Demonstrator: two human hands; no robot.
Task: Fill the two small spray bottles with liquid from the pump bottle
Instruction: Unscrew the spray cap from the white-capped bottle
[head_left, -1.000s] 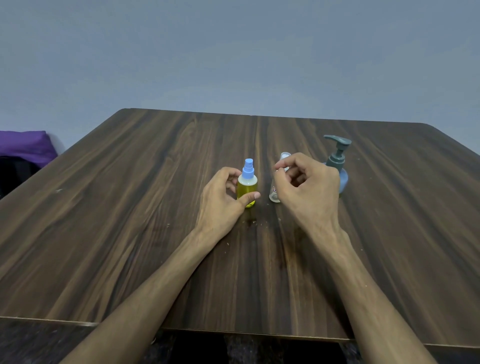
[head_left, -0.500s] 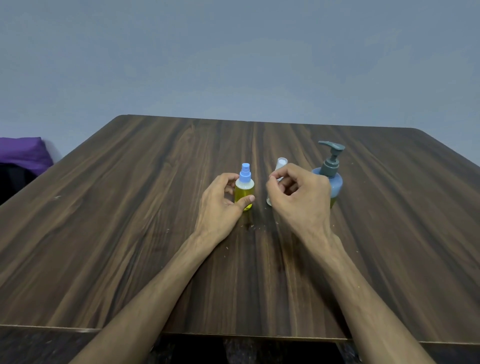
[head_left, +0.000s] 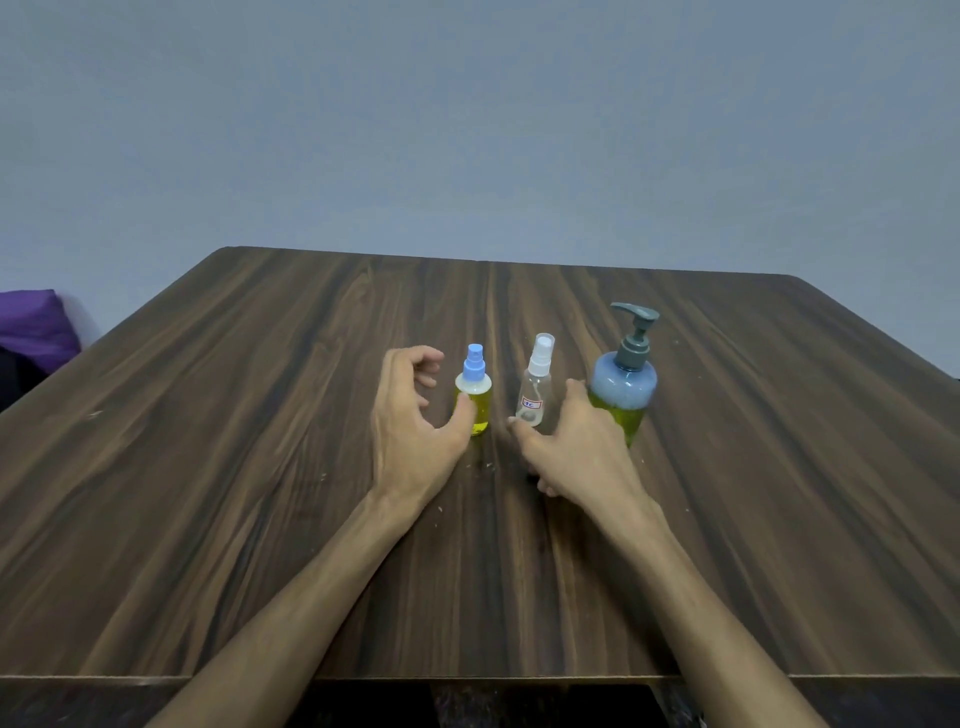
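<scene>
Reaching across a dark wood-grain table (head_left: 260, 467), a person's two bare forearms run up from the bottom of the frame toward three bottles lined up just right of centre. At left in the row stands a small spray bottle with a blue nozzle (head_left: 474, 391), upright and filled with yellow liquid. The left hand (head_left: 413, 423) cups loosely around it, fingers curled in the air on its left side and the thumb touching its lower front; the grasp is not closed. Just to the right stands a clear spray bottle with a white nozzle (head_left: 537, 385), upright, bearing a small red-edged label, with little or no liquid visible inside. The right hand (head_left: 576, 449) lies low beside it, fingers relaxed, fingertips at the bottle's base and holding nothing. Further right, close behind that hand, stands the pump bottle (head_left: 623, 387), grey pump head up, yellow liquid in its lower part. A purple cloth (head_left: 36, 327) shows at the left edge of the frame.
</scene>
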